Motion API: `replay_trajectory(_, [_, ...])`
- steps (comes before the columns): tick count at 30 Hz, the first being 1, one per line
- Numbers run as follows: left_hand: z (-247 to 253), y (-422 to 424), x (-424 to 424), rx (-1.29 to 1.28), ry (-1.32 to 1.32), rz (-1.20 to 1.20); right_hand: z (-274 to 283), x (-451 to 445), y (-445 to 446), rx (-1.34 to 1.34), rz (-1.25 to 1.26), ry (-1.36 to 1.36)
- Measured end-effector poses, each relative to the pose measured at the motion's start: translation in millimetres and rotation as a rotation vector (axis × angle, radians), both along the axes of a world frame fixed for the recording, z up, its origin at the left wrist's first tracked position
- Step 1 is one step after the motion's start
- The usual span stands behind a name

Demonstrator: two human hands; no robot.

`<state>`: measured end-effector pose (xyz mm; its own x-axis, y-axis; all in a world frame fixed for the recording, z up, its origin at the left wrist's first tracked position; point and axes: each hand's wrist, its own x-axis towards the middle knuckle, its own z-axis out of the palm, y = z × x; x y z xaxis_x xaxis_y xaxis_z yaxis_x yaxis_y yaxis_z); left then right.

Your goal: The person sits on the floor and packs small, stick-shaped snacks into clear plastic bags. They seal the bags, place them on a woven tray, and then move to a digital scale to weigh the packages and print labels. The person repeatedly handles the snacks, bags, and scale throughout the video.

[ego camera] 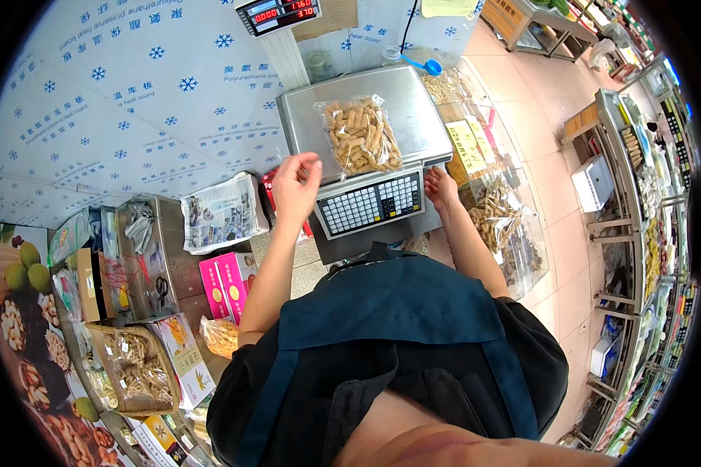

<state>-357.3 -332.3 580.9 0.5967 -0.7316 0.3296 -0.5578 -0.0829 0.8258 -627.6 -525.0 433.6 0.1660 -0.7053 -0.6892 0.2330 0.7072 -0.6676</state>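
A clear plastic bag of light-brown, stick-shaped dry food pieces (pixel 362 134) lies on the metal pan of a weighing scale (pixel 420 117). Below the pan is the scale's keypad (pixel 371 204), with rows of white keys and some dark ones. My left hand (pixel 297 187) is by the pan's front left corner, thumb and fingers apart, nothing seen in it. At the keypad's right end, under the pan's corner, is my right hand (pixel 442 188) with bent fingers; whether it touches the housing is unclear. The lit red display (pixel 280 13) tops a post behind the pan.
Clear bins of dry goods (pixel 470 152), one carrying a bagged heap (pixel 496 216), stand right of the scale. To the left are folded newspaper (pixel 225 213), pink boxes (pixel 226 286) and a wicker basket (pixel 134 368). A printed wall panel (pixel 152 105) rises behind; shelves (pixel 631 233) line the far right.
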Motion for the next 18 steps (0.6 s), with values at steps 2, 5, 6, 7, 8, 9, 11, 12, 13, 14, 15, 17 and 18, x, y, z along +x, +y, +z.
replay_trajectory(2, [-2.7, -8.4, 13.1, 0.040, 0.081, 0.041, -7.1, 1.5, -8.9, 0.069, -0.043, -0.045])
replay_trajectory(5, [-5.2, -22.5, 22.9, 0.087, 0.040, 0.101, -14.0, 4.5, -17.5, 0.134, -0.047, -0.093])
replay_trajectory(6, [-5.1, -28.3, 23.8, 0.144, 0.003, 0.115, -13.9, 5.7, -17.9, 0.123, -0.045, -0.091])
replay_trajectory(7, [-4.7, -34.6, 24.5, 0.239, -0.026, 0.109, -14.1, 7.5, -17.7, 0.112, -0.043, -0.089])
replay_trajectory(8, [-4.3, -41.4, 24.3, 0.334, -0.056, 0.102, -14.2, 9.6, -17.8, 0.101, -0.041, -0.087])
replay_trajectory(9, [-3.7, -51.5, 22.7, 0.430, -0.087, 0.088, -14.3, 10.4, -19.0, 0.106, -0.057, -0.072])
replay_trajectory(11, [-5.7, -70.8, 20.3, 0.556, -0.064, 0.040, -11.6, 15.8, -18.7, 0.117, -0.077, -0.040])
replay_trajectory(12, [-9.3, -81.5, 18.1, 0.622, -0.052, 0.014, -6.5, 17.5, -16.2, 0.091, -0.102, -0.055])
replay_trajectory(13, [-10.9, -90.7, 14.2, 0.650, -0.038, 0.008, -5.5, 16.5, -15.5, 0.060, -0.095, -0.001])
replay_trajectory(14, [-12.7, -99.9, 9.2, 0.679, -0.025, 0.002, -4.6, 15.0, -14.7, 0.029, -0.087, 0.053])
replay_trajectory(15, [-14.9, -107.5, 5.0, 0.707, -0.011, -0.005, -3.0, 13.6, -13.5, -0.002, -0.081, 0.107])
replay_trajectory(17, [-20.7, -113.0, -1.9, 0.619, 0.018, -0.012, -1.4, 7.5, -5.1, -0.021, -0.144, 0.053])
replay_trajectory(18, [-22.7, -112.2, -8.7, 0.540, 0.044, -0.015, 2.7, 3.6, 1.0, -0.036, -0.161, 0.021])
